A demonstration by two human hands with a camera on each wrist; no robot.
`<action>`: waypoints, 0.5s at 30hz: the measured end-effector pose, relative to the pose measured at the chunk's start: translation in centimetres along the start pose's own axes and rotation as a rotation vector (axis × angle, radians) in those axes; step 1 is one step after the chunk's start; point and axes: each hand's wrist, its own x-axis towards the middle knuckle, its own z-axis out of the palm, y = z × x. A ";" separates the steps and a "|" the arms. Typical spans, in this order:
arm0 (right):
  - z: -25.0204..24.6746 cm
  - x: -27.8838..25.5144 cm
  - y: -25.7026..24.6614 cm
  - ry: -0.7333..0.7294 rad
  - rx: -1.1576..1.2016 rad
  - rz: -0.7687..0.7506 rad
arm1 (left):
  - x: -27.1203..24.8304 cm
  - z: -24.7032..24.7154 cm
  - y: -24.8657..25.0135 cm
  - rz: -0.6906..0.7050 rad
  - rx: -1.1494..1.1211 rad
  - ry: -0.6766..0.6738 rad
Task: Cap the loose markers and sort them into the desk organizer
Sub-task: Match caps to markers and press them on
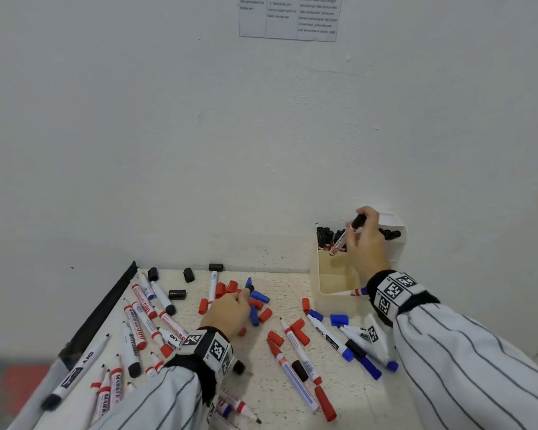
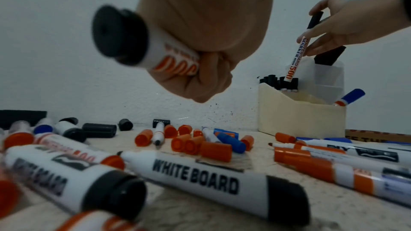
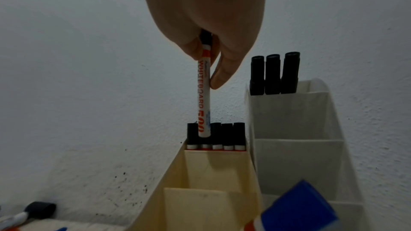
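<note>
My right hand pinches a black-capped whiteboard marker upright, cap up. Its lower end is among the black-capped markers standing in the back compartment of the cream organizer. The right wrist view shows this hand gripping the marker near its cap. My left hand hovers low over the cap pile and grips a white marker. Its black end pokes out under my wrist. Loose uncapped markers and red caps, blue caps and black caps litter the table.
A white organizer stands right of the cream one and holds three black markers. A blue-capped marker leans in the cream organizer's front compartment. The wall rises right behind both. A dark strip runs along the table's left edge.
</note>
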 end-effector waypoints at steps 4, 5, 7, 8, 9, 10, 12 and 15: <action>0.7 1.7 0.1 0.067 -0.014 0.010 | -0.2 -1.3 -0.9 0.046 0.106 -0.034; 0.8 2.0 0.1 0.080 -0.013 0.007 | -0.3 -1.5 -1.1 0.049 0.104 -0.047; 1.0 2.5 0.4 0.071 -0.003 0.018 | -0.4 -1.6 -1.8 0.039 0.050 -0.050; 1.2 2.6 0.7 0.056 -0.013 0.023 | -0.4 -1.6 -2.2 0.034 -0.030 -0.041; 1.4 2.8 1.0 0.033 -0.044 0.023 | -0.4 -1.6 -2.5 0.027 -0.072 -0.035; 1.6 2.9 1.3 0.006 -0.085 0.014 | -0.2 -1.5 -2.7 0.038 -0.063 -0.036; 2.1 3.2 1.7 -0.026 -0.148 -0.011 | 0.0 -1.5 -3.0 0.016 -0.035 -0.033; 2.8 4.0 2.1 -0.026 -0.174 0.009 | 0.5 -1.3 -3.2 0.013 -0.088 -0.044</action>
